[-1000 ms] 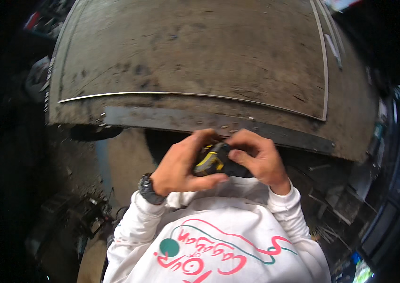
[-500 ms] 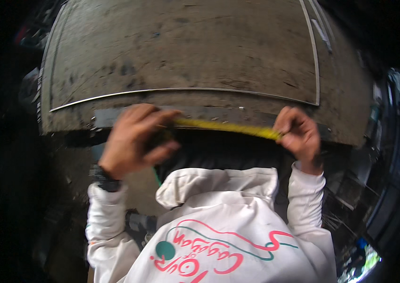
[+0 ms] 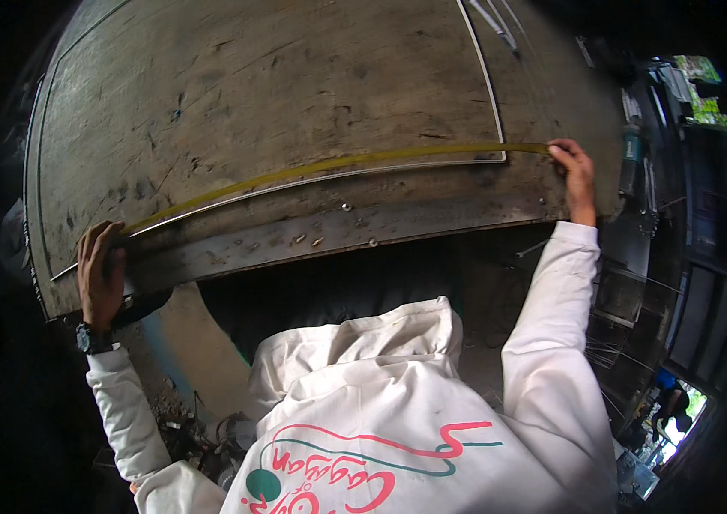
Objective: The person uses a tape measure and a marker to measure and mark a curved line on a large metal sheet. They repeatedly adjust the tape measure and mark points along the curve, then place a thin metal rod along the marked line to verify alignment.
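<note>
A yellow tape measure (image 3: 329, 162) is stretched across the wooden tabletop, its blade running along the near side of a thin pale rectangular frame (image 3: 493, 94). At the left, my left hand (image 3: 99, 276) closes around the tape's end; any case inside it is hidden by the fingers. My right hand (image 3: 576, 176) pinches the other end, just beyond the frame's near right corner. The blade bows slightly and lies close to the frame's near bar. A dark flat metal strip (image 3: 265, 242) lines the table's front edge, below the tape.
The scratched wooden tabletop (image 3: 295, 77) fills the upper middle. Small metal bits (image 3: 347, 206) lie on the edge strip. A teal cylindrical tool (image 3: 631, 154) is at the table's right side. Slender pale pieces (image 3: 500, 27) rest at the upper right, outside the frame.
My hands have moved far apart, left hand leftward and right hand forward, drawing out a much longer length of tape. The tape now lies over the table by the frame's near bar.
</note>
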A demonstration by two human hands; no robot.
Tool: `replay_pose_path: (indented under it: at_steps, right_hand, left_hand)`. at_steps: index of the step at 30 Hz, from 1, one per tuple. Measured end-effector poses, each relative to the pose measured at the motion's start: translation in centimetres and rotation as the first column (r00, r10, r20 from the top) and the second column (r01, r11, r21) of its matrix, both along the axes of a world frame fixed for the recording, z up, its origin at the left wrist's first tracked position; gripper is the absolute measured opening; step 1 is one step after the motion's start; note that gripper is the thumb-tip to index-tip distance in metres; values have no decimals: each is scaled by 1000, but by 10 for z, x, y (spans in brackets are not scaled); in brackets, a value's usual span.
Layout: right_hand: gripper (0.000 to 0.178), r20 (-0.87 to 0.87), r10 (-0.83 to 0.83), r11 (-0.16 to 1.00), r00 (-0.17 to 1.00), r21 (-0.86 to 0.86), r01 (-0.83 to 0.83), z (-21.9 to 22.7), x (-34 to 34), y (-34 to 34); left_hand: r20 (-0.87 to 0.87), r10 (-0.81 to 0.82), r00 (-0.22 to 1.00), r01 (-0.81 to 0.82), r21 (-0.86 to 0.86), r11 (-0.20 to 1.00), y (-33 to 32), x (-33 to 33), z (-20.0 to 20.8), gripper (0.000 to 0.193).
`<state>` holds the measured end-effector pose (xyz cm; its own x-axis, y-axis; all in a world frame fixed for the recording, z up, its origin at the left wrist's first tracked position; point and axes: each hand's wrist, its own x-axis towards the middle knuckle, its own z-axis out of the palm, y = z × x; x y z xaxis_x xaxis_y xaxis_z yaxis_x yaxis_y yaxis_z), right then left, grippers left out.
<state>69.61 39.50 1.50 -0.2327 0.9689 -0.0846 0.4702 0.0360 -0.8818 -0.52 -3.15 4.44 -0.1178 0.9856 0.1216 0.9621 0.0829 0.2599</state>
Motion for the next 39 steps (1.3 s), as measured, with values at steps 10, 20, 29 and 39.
replay_pose_path:
  at_steps: [10,20,29,39]
  right_hand:
    - [15,33,-64,998,997,-2,64,1,15,4]
    - [21,196,-2,995,981,101,-18,-21,24,8]
    - [21,207,59,994,977,78,-77,-33,26,17]
    - [22,255,38,994,966,93,-64,-25,33,30]
  left_hand:
    - [55,144,988,-145,14,989,11,11,-5,21]
    - [130,66,989,-68,10,998,15,8,9,17]
    - [-75,47,996,-43,50,998,7,19,5,24]
    - [-77,42,996,-24,217,976,27,53,-12,18]
